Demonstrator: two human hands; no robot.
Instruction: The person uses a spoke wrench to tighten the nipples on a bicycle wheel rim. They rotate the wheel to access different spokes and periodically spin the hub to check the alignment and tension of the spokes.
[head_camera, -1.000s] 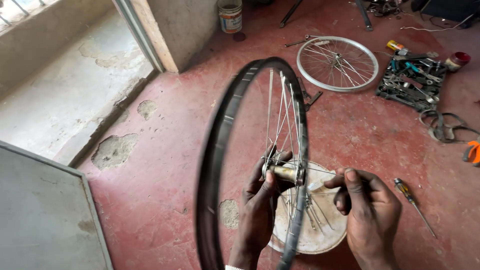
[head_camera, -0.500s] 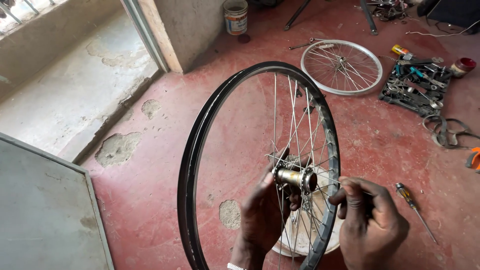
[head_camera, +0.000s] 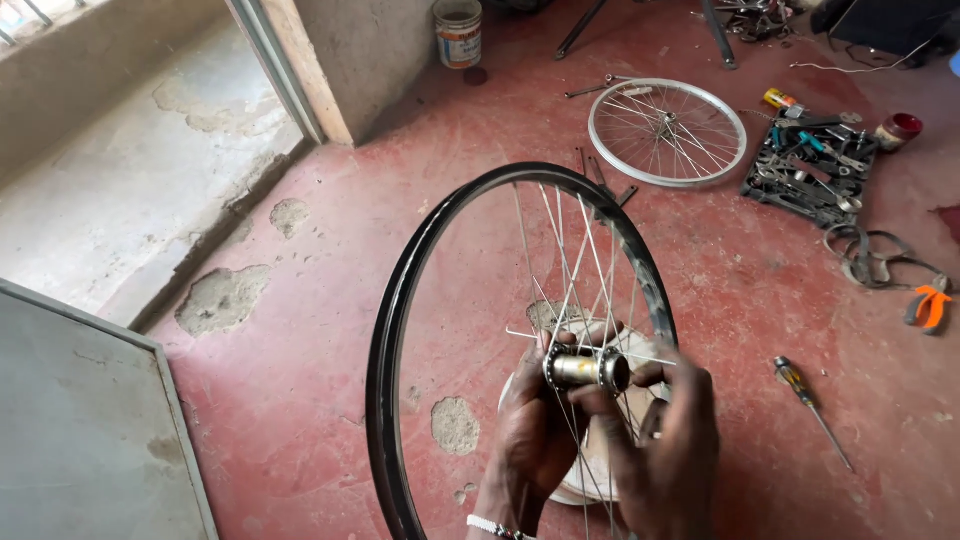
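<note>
So the black-rimmed bicycle wheel with thin silver spokes (head_camera: 520, 330) has swung round from edge-on to nearly face-on, upright over the red floor. Left hand (head_camera: 535, 425) is wrapped around the shiny metal hub (head_camera: 587, 369); right hand (head_camera: 665, 440) is pinched closed on a loose spoke beside it.

bicycle repair workshop, spare wheel (head_camera: 667, 132), tool tray (head_camera: 808, 172), red concrete floor (head_camera: 330, 260)

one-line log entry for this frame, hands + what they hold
left hand: grips hub | right hand: on hub, pinching a spoke | black wheel rim: upright | floor: screwdriver, second wheel
</note>
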